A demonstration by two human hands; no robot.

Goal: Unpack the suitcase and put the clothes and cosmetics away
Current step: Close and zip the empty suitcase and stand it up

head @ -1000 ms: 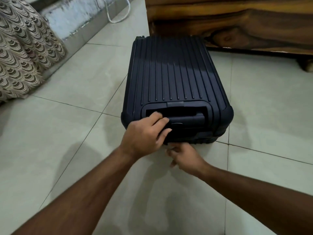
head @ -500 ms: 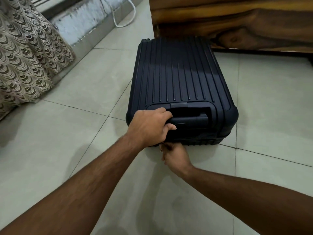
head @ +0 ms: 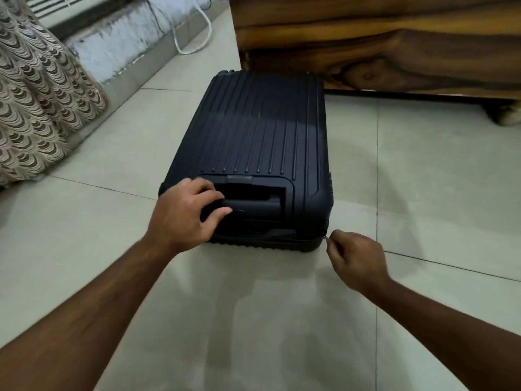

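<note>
Hard ribbed suitcase (head: 253, 131), likely heavy, lies flat. Left hand (head: 186, 213) grips its handle (head: 253, 206); right hand (head: 355, 258) fingers (head: 338, 245) pinch the near-right zipper pull (head: 327, 237).

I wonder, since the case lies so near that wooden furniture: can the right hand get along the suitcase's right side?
Probably yes. The right hand pinches the zip pull at the near right corner of the suitcase, and only bare floor lies along that side.

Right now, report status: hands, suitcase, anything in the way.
Left hand grips the handle. Right hand pinches the zipper pull at near right corner. Suitcase flat on floor, lid shut. Wooden furniture close behind far end.
</note>
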